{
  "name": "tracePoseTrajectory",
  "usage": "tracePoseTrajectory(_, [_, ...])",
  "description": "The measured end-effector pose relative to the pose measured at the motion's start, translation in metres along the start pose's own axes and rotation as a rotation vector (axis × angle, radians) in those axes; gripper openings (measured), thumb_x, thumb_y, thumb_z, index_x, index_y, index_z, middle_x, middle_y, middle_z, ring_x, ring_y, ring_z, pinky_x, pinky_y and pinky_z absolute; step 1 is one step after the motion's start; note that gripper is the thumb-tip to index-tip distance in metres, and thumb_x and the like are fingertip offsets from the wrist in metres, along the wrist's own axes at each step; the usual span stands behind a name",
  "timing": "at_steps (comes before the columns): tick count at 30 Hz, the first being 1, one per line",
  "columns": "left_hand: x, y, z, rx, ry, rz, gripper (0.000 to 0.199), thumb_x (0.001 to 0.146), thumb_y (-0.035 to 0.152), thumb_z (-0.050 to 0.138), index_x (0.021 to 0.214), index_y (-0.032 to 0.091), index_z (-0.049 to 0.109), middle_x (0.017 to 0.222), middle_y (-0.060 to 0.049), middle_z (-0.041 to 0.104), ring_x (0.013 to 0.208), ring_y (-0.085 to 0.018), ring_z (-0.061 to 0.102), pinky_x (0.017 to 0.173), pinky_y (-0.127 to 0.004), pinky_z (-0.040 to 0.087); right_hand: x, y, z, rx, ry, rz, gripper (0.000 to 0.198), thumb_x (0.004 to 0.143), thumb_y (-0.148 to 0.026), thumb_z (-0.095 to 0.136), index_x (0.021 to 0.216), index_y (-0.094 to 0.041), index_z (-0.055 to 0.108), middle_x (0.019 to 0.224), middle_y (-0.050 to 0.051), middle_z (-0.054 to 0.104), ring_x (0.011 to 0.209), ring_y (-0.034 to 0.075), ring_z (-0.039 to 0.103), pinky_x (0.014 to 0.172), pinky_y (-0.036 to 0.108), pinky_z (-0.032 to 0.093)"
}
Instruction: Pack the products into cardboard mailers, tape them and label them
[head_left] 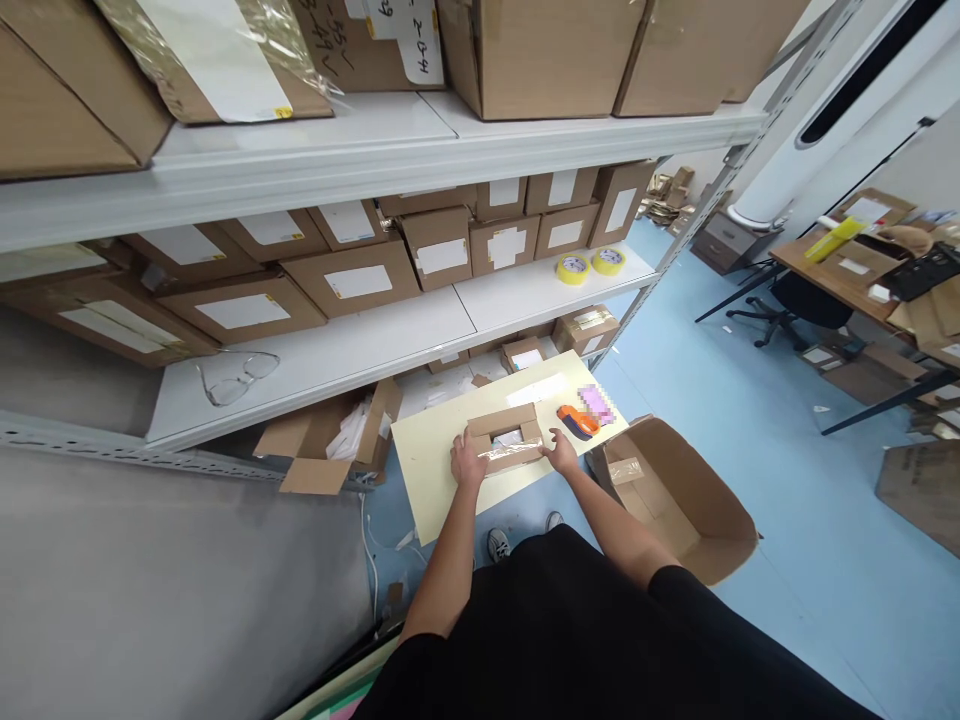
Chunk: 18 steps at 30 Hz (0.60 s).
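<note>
We wear a plain, matte black top (547,640) that spreads across the bottom centre of the frame. Its left sleeve (409,665) and right sleeve (697,590), equally black, are short, leaving our slim forearms (611,510), left hand (469,463) and right hand (561,456) bare. Just below the frame's centre show our pale shoes (497,545) with darker grey patterning, their finer details too small to tell.

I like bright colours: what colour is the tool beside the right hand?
The tool is orange with a dark part, best seen in head view.
</note>
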<state>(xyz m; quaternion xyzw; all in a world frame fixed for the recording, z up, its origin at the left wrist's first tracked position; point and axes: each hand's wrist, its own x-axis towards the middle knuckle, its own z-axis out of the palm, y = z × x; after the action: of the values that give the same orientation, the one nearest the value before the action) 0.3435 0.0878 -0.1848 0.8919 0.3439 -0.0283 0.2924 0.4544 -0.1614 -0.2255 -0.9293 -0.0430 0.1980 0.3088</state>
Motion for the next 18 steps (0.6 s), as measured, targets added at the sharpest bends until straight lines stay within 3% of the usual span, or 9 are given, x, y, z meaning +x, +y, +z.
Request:
tracePoseTrajectory(2, [0.022,0.014,-0.014,0.072,-0.052,0.118,0.103,0.074,0.013,0.073,0.165,0.027,0.027,0.169,-0.012,0.029,0.148,-0.036,0.038,0.113,-0.043,0.044,0.003,-0.004,-0.004,-0.002,-0.038,0.04,0.072,0.084,-0.038,0.074,0.149,-0.024,0.047,0.136,0.014,0.063,0.12,0.03,0.064,0.095,0.037,0.049])
tracePoseTrajectory(4, [0.039,0.028,-0.023,0.105,-0.095,0.218,0.095,0.076,0.012,0.07,0.163,0.024,0.034,0.163,-0.012,0.041,0.149,-0.035,0.035,0.115,-0.043,0.042,0.006,-0.01,-0.006,-0.003,-0.058,0.072,0.079,0.083,-0.037,0.075,0.153,-0.023,0.042,0.141,0.016,0.06,0.126,0.031,0.062,0.098,0.038,0.048])
tracePoseTrajectory(7, [0.044,0.037,-0.023,0.12,-0.052,0.295,0.063,0.085,0.017,0.062,0.148,0.022,0.059,0.14,-0.013,0.062,0.139,-0.033,0.045,0.113,-0.042,0.043,0.007,-0.018,-0.006,0.018,-0.058,0.111,0.085,0.081,-0.033,0.076,0.157,-0.023,0.037,0.145,0.016,0.059,0.13,0.031,0.061,0.101,0.037,0.048])
tracePoseTrajectory(10, [0.022,0.028,-0.009,0.093,0.087,0.296,0.047,0.095,0.023,0.05,0.139,0.022,0.067,0.131,-0.013,0.065,0.131,-0.029,0.052,0.112,-0.039,0.045,0.009,-0.019,-0.004,0.062,-0.054,0.144,0.085,0.08,-0.031,0.076,0.156,-0.024,0.038,0.141,0.015,0.063,0.127,0.029,0.064,0.098,0.034,0.05])
tracePoseTrajectory(13, [-0.014,0.013,0.013,0.136,-0.012,0.319,0.047,0.098,0.028,0.047,0.142,0.023,0.065,0.136,-0.013,0.065,0.135,-0.028,0.052,0.115,-0.043,0.043,0.014,-0.013,-0.005,0.086,-0.075,0.133,0.084,0.079,-0.032,0.077,0.154,-0.025,0.041,0.137,0.012,0.066,0.122,0.026,0.067,0.095,0.032,0.051])
tracePoseTrajectory(16, [-0.044,0.009,0.031,0.242,-0.05,0.256,0.055,0.1,0.026,0.041,0.155,0.028,0.05,0.163,-0.011,0.044,0.154,-0.031,0.03,0.122,-0.06,0.028,0.017,-0.002,-0.003,0.1,-0.112,0.09,0.08,0.078,-0.032,0.078,0.151,-0.026,0.045,0.133,0.01,0.068,0.117,0.025,0.068,0.094,0.031,0.052])
tracePoseTrajectory(18, [-0.052,0.015,0.035,0.274,-0.089,0.196,0.059,0.101,0.031,0.042,0.16,0.029,0.042,0.17,-0.01,0.032,0.159,-0.032,0.019,0.123,-0.064,0.023,0.016,0.008,0.0,0.133,-0.114,0.043,0.075,0.079,-0.032,0.077,0.148,-0.026,0.049,0.133,0.011,0.068,0.114,0.026,0.069,0.094,0.034,0.053])
